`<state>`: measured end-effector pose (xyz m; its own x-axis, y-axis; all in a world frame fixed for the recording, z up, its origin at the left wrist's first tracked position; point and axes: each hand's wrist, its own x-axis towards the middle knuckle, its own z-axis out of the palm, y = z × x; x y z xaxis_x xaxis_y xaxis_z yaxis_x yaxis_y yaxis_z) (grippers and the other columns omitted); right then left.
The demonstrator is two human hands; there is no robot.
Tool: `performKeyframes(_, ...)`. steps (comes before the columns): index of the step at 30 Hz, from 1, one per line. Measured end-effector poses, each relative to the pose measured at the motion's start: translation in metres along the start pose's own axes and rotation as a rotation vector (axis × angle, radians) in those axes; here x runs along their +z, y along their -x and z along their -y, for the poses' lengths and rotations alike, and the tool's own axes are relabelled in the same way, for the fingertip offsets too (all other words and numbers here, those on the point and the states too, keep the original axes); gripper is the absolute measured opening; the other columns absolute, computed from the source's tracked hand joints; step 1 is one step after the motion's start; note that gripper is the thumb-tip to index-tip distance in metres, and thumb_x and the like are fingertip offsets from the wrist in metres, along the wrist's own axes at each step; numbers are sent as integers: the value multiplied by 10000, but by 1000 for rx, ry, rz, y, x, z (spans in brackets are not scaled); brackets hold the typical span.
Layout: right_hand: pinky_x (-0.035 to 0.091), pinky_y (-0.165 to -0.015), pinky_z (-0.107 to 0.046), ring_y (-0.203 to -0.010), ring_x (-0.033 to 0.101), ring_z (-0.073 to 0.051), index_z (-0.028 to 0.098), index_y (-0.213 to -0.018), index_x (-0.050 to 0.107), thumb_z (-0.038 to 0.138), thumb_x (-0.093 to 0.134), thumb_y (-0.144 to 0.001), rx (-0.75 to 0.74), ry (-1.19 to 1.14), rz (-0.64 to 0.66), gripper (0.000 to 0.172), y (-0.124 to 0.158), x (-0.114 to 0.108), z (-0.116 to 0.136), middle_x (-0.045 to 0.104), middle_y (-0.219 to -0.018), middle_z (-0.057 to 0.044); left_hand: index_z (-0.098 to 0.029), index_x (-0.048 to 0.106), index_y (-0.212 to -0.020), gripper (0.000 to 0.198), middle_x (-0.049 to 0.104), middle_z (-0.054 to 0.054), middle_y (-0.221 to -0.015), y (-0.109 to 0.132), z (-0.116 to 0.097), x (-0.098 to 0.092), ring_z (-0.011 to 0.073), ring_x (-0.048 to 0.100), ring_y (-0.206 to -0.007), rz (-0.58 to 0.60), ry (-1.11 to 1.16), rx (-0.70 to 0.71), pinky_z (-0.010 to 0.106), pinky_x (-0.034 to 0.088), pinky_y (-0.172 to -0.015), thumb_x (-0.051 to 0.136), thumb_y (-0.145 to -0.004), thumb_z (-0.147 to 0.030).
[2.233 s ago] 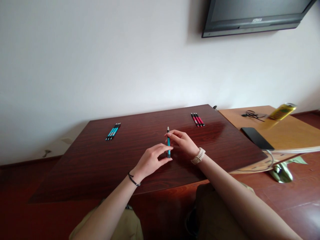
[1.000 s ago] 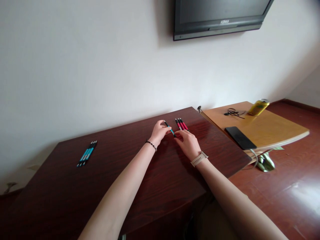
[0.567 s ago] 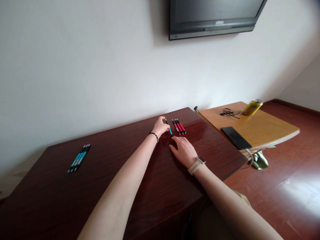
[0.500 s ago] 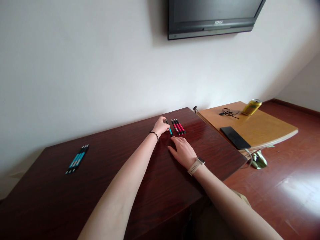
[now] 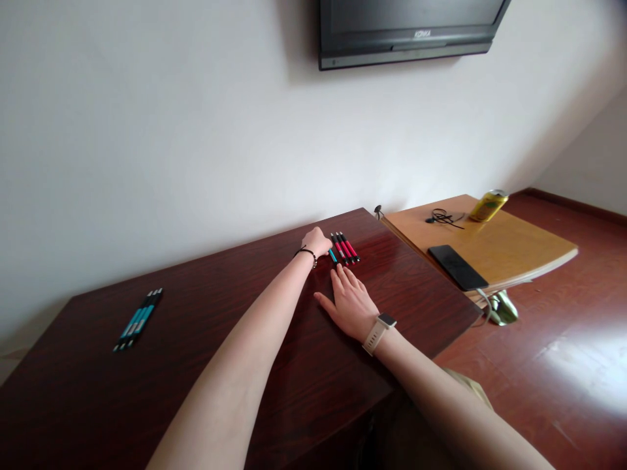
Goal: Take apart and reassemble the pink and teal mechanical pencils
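My left hand (image 5: 317,242), with a dark beaded bracelet at its wrist, is closed over the upper part of a blue pen (image 5: 333,255). Its fingers hide that pen's far end. Just right of the blue pen lie several red-and-black pens (image 5: 346,247), side by side on the dark wooden table (image 5: 294,339). My right hand (image 5: 353,301), wearing a watch with a pale strap, rests flat with fingers stretched out. Its fingertips are by the near ends of the blue and red pens. Farther left, a group of blue-and-black pens (image 5: 138,320) lies close together.
A lighter wooden table (image 5: 519,248) adjoins on the right, holding a phone (image 5: 457,267) with a white cable, a coiled black cable (image 5: 443,218) and a yellow can (image 5: 488,206). A television (image 5: 411,32) hangs on the wall behind.
My left hand has turned over the blue pen, its fingers more hidden. My right hand has drawn back slightly toward me, fingers flat. The view has shifted a little.
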<state>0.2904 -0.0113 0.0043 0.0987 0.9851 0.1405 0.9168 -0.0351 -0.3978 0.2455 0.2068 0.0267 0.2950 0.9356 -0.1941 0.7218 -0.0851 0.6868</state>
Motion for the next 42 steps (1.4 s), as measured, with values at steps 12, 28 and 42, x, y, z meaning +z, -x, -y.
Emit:
performKeyframes(12, 345, -1264, -561, -1618, 324, -409, 75, -1660, 419, 627, 474, -1072, 1, -10, 14, 808, 0, 2, -3, 308, -1745, -271, -150, 727, -1122, 334, 792, 94, -735, -1, -3, 5, 241, 802, -789, -5, -84, 47, 304, 558, -814, 771, -791, -136)
performKeyframes(28, 455, -1188, -549, -1506, 460, -378, 175, -1599, 517, 504, 538, -1073, -149, -55, -60, 620, 12, -11, 17, 432, -1699, -185, -232, 654, -1327, 405, 796, 80, -1095, 153, 150, -126, 289, 736, -1062, -375, -455, 10, 354, 536, -929, 639, -977, -436)
performKeyframes(42, 494, -1178, -531, -1388, 594, -367, 174, -1468, 635, 433, 568, -1061, -361, -129, -106, 487, 20, 13, 41, 612, -1532, -172, -165, 694, -1184, 336, 701, 192, -1187, 262, 295, -216, 358, 668, -1133, -694, -664, -383, 426, 544, -935, 651, -978, -427)
